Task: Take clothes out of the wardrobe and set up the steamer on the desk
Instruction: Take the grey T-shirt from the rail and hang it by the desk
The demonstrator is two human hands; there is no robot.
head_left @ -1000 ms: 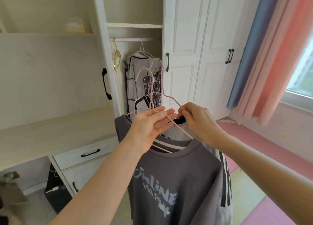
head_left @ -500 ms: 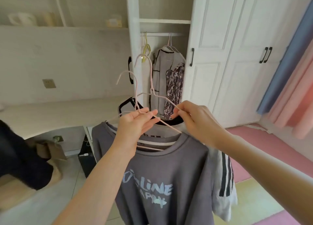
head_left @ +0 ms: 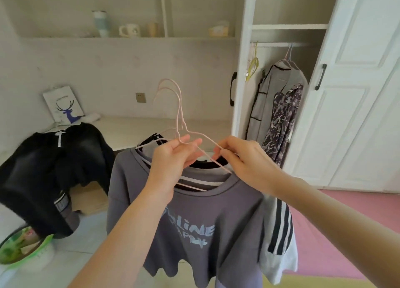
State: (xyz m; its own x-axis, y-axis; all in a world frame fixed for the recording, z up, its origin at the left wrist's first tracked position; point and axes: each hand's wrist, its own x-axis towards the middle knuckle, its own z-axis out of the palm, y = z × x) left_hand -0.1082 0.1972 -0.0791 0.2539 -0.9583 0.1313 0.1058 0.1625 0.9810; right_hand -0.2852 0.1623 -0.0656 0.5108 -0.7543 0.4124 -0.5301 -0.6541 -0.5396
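Both hands hold a bunch of pale pink wire hangers (head_left: 178,114) in front of me. My left hand (head_left: 171,157) grips them at the neck, and my right hand (head_left: 240,157) pinches one shoulder wire. A grey T-shirt with pale blue lettering (head_left: 194,222) hangs from them in front, with a white garment with black stripes (head_left: 279,240) behind it. The open wardrobe (head_left: 287,26) stands at the right, with a grey garment (head_left: 279,79) and a dark patterned dress (head_left: 283,118) still on its rail. The pale desk (head_left: 138,129) lies behind the hangers. No steamer is in view.
Black clothes (head_left: 49,170) lie heaped over the desk's left end. A white bag with a blue deer (head_left: 63,107) leans on the wall. Cups (head_left: 128,30) stand on the shelf above. A green-rimmed bin (head_left: 23,246) sits low at the left, a cardboard box (head_left: 91,199) under the desk.
My view has swung left, away from the wardrobe and toward the desk. Both hands have kept their hold on the hangers, and the clothes have come along with them.
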